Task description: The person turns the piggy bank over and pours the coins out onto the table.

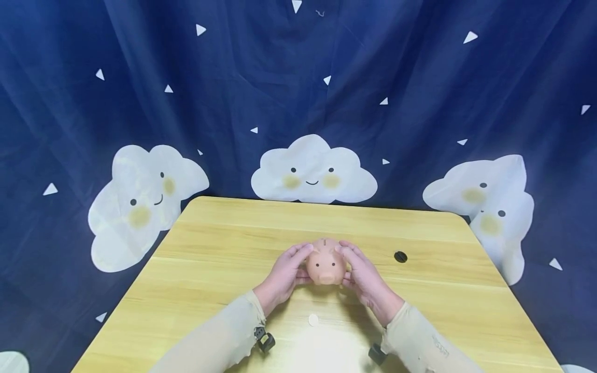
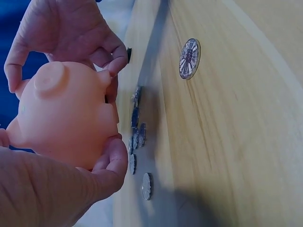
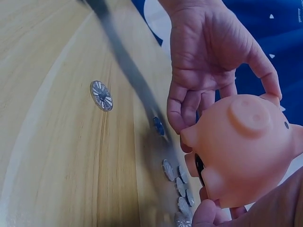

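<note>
A pink piggy bank point(image 1: 326, 261) faces me near the table's middle, its coin slot on top. From the left, my left hand point(image 1: 283, 274) grips its side, thumb by the ear and fingertips lower down. My right hand point(image 1: 370, 284) holds the opposite side the same way. In both wrist views, the bank is raised and tipped, its snout toward the cameras. A dark round patch point(image 3: 200, 169) shows on its underside between the feet. Several silver coins point(image 2: 136, 135) lie on the table beneath. One larger coin point(image 3: 101, 96) lies apart from them, toward me.
A small black round cap point(image 1: 400, 256) sits to the right of the hands on the wooden table point(image 1: 224, 223). A dark blue curtain point(image 1: 261, 67) with white clouds hangs behind the table's back edge. Bright glare covers part of the near side.
</note>
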A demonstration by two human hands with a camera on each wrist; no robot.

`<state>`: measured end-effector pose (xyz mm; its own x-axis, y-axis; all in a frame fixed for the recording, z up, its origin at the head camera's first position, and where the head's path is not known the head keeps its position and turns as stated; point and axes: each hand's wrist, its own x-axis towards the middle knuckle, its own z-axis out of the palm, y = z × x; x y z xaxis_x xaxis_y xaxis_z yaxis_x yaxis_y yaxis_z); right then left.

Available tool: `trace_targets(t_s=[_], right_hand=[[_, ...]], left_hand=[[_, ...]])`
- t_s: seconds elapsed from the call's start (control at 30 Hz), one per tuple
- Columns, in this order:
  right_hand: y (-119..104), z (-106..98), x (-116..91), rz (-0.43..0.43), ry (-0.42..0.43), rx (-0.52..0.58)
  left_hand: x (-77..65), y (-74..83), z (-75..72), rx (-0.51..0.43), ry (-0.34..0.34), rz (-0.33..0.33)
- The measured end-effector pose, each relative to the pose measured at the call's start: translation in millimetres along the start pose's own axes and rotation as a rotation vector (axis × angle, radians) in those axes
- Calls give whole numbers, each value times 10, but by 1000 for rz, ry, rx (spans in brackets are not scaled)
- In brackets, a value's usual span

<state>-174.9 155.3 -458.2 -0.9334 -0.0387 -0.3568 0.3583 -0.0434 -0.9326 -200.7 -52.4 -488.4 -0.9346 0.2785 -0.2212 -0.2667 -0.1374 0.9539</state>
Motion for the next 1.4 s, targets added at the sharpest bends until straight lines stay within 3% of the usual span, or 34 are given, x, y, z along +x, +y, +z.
trace_targets(t_s=[0.17, 0.37, 0.5, 0.7, 1.03, 1.4], right_hand=[[-69, -8, -14, -15, -32, -2], [-270, -38, 19, -97, -70, 17], [-412, -69, 100, -152, -89, 31], [-569, -105, 259, -182, -97, 25], [-658, -139, 541, -160, -93, 49], [-594, -140, 789, -100, -104, 100]], left_hand=[[-1, 82, 15, 10, 3, 18], [41, 376, 69, 79, 49, 81], [127, 579, 109, 89, 80, 130], [305, 755, 115, 88, 104, 140], [572, 862, 51, 108, 89, 102], [760, 761, -35, 120, 88, 62]])
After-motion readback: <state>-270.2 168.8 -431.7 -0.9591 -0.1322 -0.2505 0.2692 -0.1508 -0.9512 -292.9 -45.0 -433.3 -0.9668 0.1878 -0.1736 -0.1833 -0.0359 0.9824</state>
